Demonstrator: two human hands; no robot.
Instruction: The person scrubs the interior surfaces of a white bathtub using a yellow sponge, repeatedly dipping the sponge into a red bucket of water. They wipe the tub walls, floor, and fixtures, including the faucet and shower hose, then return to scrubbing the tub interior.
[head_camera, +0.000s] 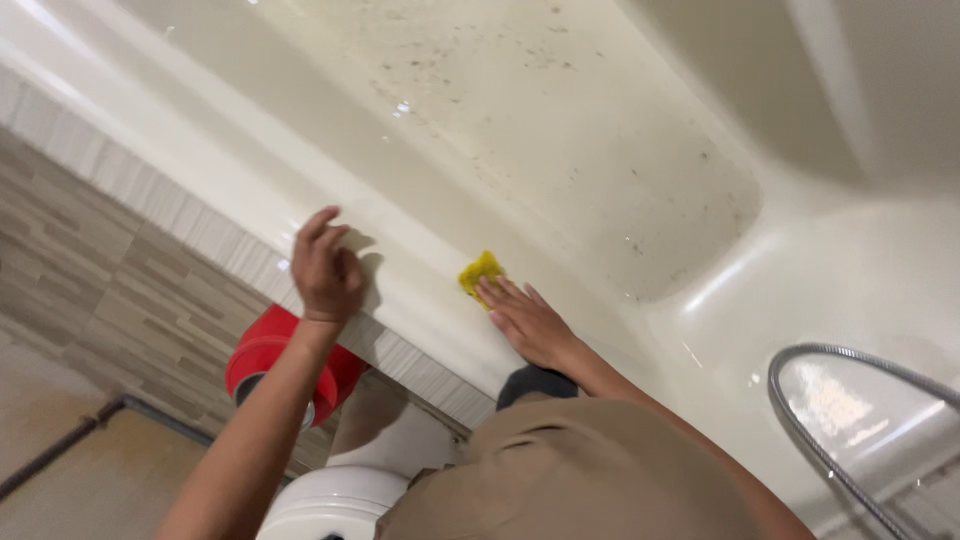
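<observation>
A cream bathtub (420, 260) fills the upper part of the head view, its floor speckled with dark spots. My right hand (528, 320) lies flat on the tub's near rim, fingers pressed on a small yellow sponge (480, 272). My left hand (325, 268) rests on the same rim further left, fingers curled on the edge and holding nothing.
A striped grey tile panel (150, 300) runs below the rim. A red bucket (268, 355) stands on the floor beneath my left arm, beside a white rounded object (330, 500). A metal shower hose (840, 420) curves at the lower right.
</observation>
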